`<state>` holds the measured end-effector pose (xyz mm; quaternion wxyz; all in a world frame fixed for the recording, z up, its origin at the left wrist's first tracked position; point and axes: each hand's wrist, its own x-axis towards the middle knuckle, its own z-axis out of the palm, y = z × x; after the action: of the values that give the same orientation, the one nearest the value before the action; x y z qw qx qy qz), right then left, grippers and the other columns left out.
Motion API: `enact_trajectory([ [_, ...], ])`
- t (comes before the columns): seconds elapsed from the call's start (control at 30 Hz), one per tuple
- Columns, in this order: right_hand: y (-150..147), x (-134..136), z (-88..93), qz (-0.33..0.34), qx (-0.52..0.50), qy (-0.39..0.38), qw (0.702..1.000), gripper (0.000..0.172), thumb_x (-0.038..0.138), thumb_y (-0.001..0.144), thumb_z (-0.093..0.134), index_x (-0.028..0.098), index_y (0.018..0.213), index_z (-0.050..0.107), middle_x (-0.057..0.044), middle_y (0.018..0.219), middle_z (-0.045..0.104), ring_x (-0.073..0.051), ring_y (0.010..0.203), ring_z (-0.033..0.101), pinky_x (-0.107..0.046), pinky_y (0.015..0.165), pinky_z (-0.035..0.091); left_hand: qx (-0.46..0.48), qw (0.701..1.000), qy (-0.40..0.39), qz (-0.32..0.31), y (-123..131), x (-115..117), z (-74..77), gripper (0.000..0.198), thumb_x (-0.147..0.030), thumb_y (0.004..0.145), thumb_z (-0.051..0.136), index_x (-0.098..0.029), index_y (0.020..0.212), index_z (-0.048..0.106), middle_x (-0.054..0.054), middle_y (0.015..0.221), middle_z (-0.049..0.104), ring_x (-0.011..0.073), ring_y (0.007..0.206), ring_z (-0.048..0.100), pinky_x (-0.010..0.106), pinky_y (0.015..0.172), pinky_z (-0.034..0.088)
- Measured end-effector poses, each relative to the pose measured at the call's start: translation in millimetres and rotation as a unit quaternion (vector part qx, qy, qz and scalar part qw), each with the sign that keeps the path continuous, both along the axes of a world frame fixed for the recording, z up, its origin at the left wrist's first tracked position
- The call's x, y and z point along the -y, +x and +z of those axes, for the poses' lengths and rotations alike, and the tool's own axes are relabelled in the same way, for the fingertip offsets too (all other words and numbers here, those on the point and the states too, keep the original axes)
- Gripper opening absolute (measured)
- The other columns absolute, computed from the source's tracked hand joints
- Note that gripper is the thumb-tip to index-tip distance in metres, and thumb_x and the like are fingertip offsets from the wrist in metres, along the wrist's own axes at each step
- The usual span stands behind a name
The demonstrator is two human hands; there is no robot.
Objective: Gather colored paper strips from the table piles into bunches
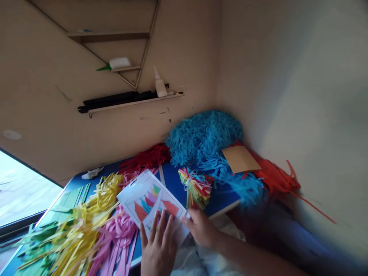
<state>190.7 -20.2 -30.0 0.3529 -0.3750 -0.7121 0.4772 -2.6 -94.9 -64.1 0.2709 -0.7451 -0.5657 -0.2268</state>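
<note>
A white packet (135, 195) printed with coloured paper shapes tilts over the table's front edge. My left hand (159, 239) lies flat on its lower part with the fingers stretched out, covering some of the print. At the packet's right corner, the thumb and fingers of my right hand (201, 228) pinch the edge. Just beyond that hand stands a tied bundle of multicoloured paper strips (197, 188). Pink strips (122, 230) lie to the left of the packet, beside yellow ones (86, 218).
Green strips (43, 237) cover the blue table's left end. Dark red strips (146, 157), a big blue shredded heap (205, 134), a brown card (241, 159) and orange strips (276, 178) lie along the back and right. A wall shelf (138, 102) holds a glue bottle (160, 85).
</note>
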Motion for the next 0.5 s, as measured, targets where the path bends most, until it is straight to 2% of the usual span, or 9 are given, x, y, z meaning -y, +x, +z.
enact_trajectory([
  [0.07,4.7,-19.9,7.9,0.014,0.026,0.058,0.998,0.042,0.049,0.096,0.047,0.016,0.093,0.071,-0.003,0.074,0.07,-0.017,0.068,0.063,-0.024,0.064,0.048,-0.009,0.999,0.01,-0.036,-7.5,-2.1,1.9,0.064,-0.008,0.084,0.047,-0.021,0.146,0.04,0.011,0.132,0.065,0.026,0.127,0.057,0.05,0.123,0.011],
  [0.1,6.0,-33.1,11.5,-0.019,0.048,0.104,0.993,0.043,0.049,0.098,0.044,0.017,0.106,0.07,-0.007,0.091,0.073,-0.021,0.084,0.066,-0.03,0.076,0.051,-0.006,0.999,0.016,-0.046,-10.0,-3.3,2.5,0.062,-0.006,0.085,0.045,-0.02,0.145,0.041,0.01,0.129,0.067,0.0249,0.124,0.059,0.049,0.123,0.011],
  [0.13,5.9,-47.4,13.6,-0.077,0.079,0.15,0.982,0.044,0.05,0.098,0.044,0.019,0.121,0.066,-0.011,0.112,0.07,-0.025,0.104,0.063,-0.037,0.092,0.048,0.0,0.999,0.018,-0.05,-11.5,-4.6,2.6,0.06,-0.006,0.085,0.044,-0.02,0.144,0.043,0.009,0.127,0.068,0.0241,0.122,0.061,0.048,0.123,0.01],
  [0.2,1.6,-75.1,10.2,-0.181,0.2,0.209,0.94,0.06,0.053,0.092,0.055,0.02,0.142,0.05,-0.018,0.144,0.049,-0.036,0.132,0.044,-0.053,0.11,0.029,0.019,0.999,0.012,-0.042,-11.5,-8.4,0.9,0.055,-0.007,0.086,0.043,-0.021,0.139,0.049,0.008,0.128,0.068,0.0235,0.121,0.061,0.048,0.123,0.008],
  [0.23,-2.1,-86.9,4.8,-0.182,0.276,0.213,0.92,0.07,0.053,0.087,0.062,0.021,0.146,0.044,-0.021,0.152,0.038,-0.04,0.137,0.037,-0.059,0.112,0.021,0.035,0.999,0.007,-0.032,-10.3,-11.1,-0.7,0.052,-0.007,0.087,0.042,-0.023,0.136,0.052,0.007,0.129,0.068,0.0232,0.122,0.061,0.048,0.123,0.008],
  [0.3,-9.4,-105.0,-8.8,-0.122,0.397,0.198,0.888,0.073,0.047,0.086,0.065,0.022,0.15,0.038,-0.023,0.156,0.028,-0.042,0.136,0.039,-0.063,0.113,0.014,0.082,0.997,-0.013,-0.011,-7.1,-18.1,-4.3,0.05,-0.008,0.088,0.04,-0.025,0.132,0.055,0.006,0.13,0.067,0.0228,0.122,0.06,0.05,0.122,0.015],
  [0.37,-11.2,-116.9,-15.5,-0.055,0.444,0.196,0.872,0.061,0.031,0.093,0.055,0.026,0.151,0.036,-0.022,0.155,0.032,-0.036,0.126,0.053,-0.06,0.115,0.01,0.142,0.989,-0.041,-0.002,-3.9,-27.2,-6.2,0.047,-0.01,0.09,0.039,-0.025,0.129,0.059,0.007,0.129,0.067,0.0234,0.121,0.061,0.051,0.115,0.032],
  [0.43,-3.3,-123.8,-5.6,-0.061,0.429,0.214,0.875,0.058,0.016,0.094,0.046,0.029,0.149,0.038,-0.018,0.152,0.039,-0.03,0.116,0.061,-0.06,0.116,0.008,0.197,0.979,-0.057,-0.006,0.0,-37.0,-4.4,0.04,-0.015,0.092,0.04,-0.022,0.125,0.062,0.009,0.126,0.068,0.0244,0.117,0.063,0.048,0.103,0.047],
  [0.5,13.7,-123.2,19.2,-0.129,0.354,0.236,0.896,0.062,0.008,0.091,0.044,0.03,0.148,0.04,-0.014,0.149,0.046,-0.028,0.118,0.06,-0.06,0.116,0.013,0.228,0.972,-0.061,-0.013,6.3,-46.6,0.3,0.035,-0.022,0.093,0.043,-0.02,0.119,0.066,0.01,0.122,0.07,0.0252,0.114,0.064,0.045,0.096,0.052],
])
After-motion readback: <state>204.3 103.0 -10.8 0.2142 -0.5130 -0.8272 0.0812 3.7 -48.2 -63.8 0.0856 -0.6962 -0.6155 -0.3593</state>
